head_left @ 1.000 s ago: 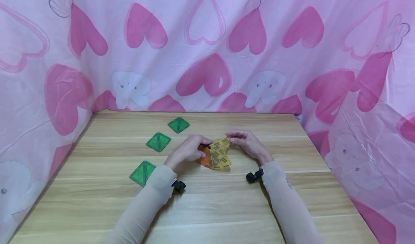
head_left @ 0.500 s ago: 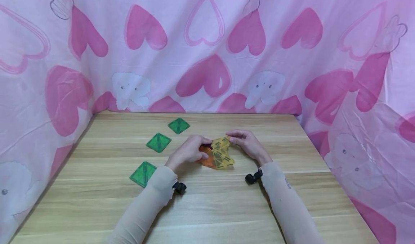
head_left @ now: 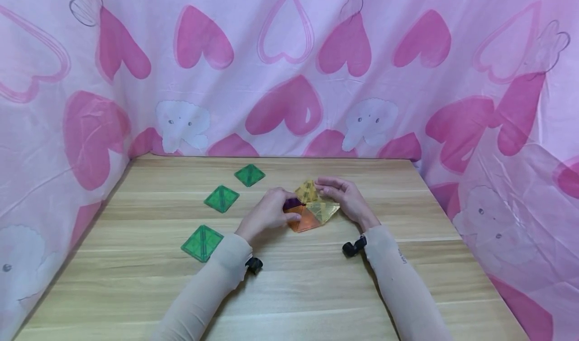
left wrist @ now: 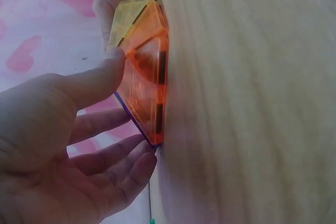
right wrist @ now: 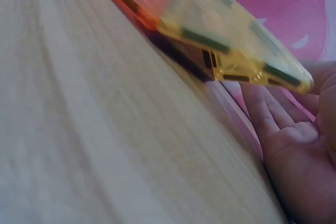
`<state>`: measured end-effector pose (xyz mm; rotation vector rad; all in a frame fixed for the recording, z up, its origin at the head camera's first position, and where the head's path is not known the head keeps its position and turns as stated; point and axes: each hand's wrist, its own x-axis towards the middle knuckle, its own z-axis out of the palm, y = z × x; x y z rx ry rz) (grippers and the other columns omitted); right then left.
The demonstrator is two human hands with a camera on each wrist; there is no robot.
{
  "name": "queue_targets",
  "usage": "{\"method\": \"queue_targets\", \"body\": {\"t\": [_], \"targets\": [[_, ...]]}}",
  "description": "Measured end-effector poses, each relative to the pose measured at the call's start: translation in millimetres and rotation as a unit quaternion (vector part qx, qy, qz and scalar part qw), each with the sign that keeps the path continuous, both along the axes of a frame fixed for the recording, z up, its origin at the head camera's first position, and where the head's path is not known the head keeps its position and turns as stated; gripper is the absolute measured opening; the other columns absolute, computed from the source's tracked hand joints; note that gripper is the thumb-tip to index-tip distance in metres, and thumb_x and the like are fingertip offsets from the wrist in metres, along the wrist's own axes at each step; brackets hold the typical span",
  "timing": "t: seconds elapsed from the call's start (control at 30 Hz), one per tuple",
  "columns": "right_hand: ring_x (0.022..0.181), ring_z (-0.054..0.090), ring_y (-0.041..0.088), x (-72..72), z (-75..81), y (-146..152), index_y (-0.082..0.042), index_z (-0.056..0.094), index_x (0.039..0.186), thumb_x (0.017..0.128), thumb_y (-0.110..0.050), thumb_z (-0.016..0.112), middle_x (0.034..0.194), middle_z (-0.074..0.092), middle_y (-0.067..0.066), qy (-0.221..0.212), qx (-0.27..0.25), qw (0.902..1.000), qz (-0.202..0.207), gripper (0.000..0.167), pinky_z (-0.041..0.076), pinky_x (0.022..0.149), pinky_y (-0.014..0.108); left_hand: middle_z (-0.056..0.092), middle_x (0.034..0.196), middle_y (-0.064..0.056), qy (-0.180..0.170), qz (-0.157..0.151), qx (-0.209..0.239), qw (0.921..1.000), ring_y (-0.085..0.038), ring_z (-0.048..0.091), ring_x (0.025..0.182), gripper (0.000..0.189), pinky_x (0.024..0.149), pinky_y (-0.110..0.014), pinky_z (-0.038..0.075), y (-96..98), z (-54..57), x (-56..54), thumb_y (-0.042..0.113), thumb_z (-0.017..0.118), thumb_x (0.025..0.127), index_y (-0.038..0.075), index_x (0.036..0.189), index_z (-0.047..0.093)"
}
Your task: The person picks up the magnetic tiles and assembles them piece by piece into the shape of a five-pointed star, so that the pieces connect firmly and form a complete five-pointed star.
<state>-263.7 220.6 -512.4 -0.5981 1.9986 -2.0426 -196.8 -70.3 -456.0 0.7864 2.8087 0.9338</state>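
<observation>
In the head view, a cluster of joined translucent magnetic tiles lies mid-table: orange triangles [head_left: 309, 221], a purple triangle [head_left: 293, 203] and two yellow triangles, one near [head_left: 323, 211], one far [head_left: 307, 191]. My left hand [head_left: 269, 211] holds its left side. In the left wrist view, the thumb presses an orange tile [left wrist: 142, 87] while the fingers lie behind, by the purple edge. My right hand [head_left: 345, 199] is at the yellow side, fingers extended, fingertips right by the far yellow triangle. In the right wrist view, a yellow tile [right wrist: 239, 35] juts out above the wood, its tip overlapping that hand.
Three green square shapes lie flat to the left: a far one [head_left: 250, 175], a middle one [head_left: 221, 198] and a near one [head_left: 202, 243] beside the left sleeve. Pink heart-printed cloth [head_left: 285, 109] walls the wooden table [head_left: 298, 290] at the back and sides.
The yellow triangles have spread apart, one swinging out toward the right and the other standing farther back. My left hand has shifted slightly right with the tiles; the right fingers have loosened from the yellow tip.
</observation>
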Motion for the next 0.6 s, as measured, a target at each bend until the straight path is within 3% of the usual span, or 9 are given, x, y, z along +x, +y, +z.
{"method": "queue_targets", "body": {"t": [0.13, 0.27, 0.4, 0.5, 0.57, 0.6], "targets": [[0.127, 0.074, 0.022, 0.2, 2.2, 0.0, 0.01, 0.057, 0.152, 0.113, -0.001, 0.06, 0.153, 0.063, 0.029, 0.016, 0.007, 0.9998, 0.008, 0.041, 0.06, 0.109, 0.036, 0.078, 0.133, -0.014, 0.007, 0.012, 0.006, 0.9999, -0.031, 0.069, 0.124, 0.054, 0.111, -0.047, 0.057, 1.8, -2.9, -1.2, 0.026, 0.092, 0.096, 0.004, 0.141, 0.075], [0.127, 0.073, 0.022, 0.7, 4.7, -0.1, 0.01, 0.057, 0.152, 0.115, -0.005, 0.057, 0.154, 0.062, 0.029, 0.006, 0.001, 1.0, 0.006, 0.04, 0.059, 0.111, 0.036, 0.077, 0.138, -0.015, 0.019, 0.016, 0.012, 0.9996, -0.033, 0.069, 0.131, 0.053, 0.117, -0.049, 0.053, 3.4, -6.0, -3.2, 0.022, 0.09, 0.098, 0.001, 0.143, 0.073], [0.126, 0.072, 0.026, 1.8, 6.7, 1.3, 0.011, 0.056, 0.152, 0.116, -0.01, 0.057, 0.152, 0.062, 0.031, -0.005, -0.001, 0.9999, -0.01, 0.042, 0.059, 0.112, 0.039, 0.072, 0.146, -0.019, -0.003, 0.017, 0.037, 0.9991, -0.035, 0.066, 0.138, 0.052, 0.119, -0.05, 0.053, -1.0, -6.6, -6.2, 0.018, 0.08, 0.105, -0.001, 0.152, 0.065], [0.126, 0.07, 0.034, 2.3, 9.5, 3.2, 0.009, 0.058, 0.152, 0.116, -0.013, 0.059, 0.152, 0.061, 0.033, -0.014, 0.011, 0.9992, -0.037, 0.043, 0.06, 0.11, 0.04, 0.068, 0.149, -0.022, -0.008, 0.037, 0.06, 0.9975, -0.039, 0.065, 0.139, 0.05, 0.119, -0.054, 0.053, -15.7, -5.0, -12.1, 0.016, 0.073, 0.109, -0.002, 0.155, 0.062], [0.128, 0.066, 0.04, 3.4, 13.2, 5.1, 0.004, 0.06, 0.153, 0.116, -0.017, 0.061, 0.155, 0.059, 0.032, -0.026, 0.017, 0.9975, -0.063, 0.043, 0.061, 0.108, 0.041, 0.068, 0.149, -0.024, 0.008, 0.057, 0.059, 0.9966, -0.042, 0.063, 0.14, 0.049, 0.119, -0.057, 0.051, -31.8, -4.0, -17.4, 0.016, 0.071, 0.11, -0.004, 0.154, 0.062], [0.13, 0.064, 0.042, 4.0, 15.6, 6.3, 0.001, 0.061, 0.153, 0.115, -0.02, 0.062, 0.157, 0.058, 0.03, -0.032, 0.019, 0.9963, -0.077, 0.043, 0.06, 0.107, 0.043, 0.066, 0.153, -0.023, 0.02, 0.061, 0.056, 0.9963, -0.041, 0.059, 0.145, 0.05, 0.123, -0.056, 0.048, -44.4, -12.3, -25.9, 0.021, 0.069, 0.111, -0.003, 0.155, 0.061]]}}
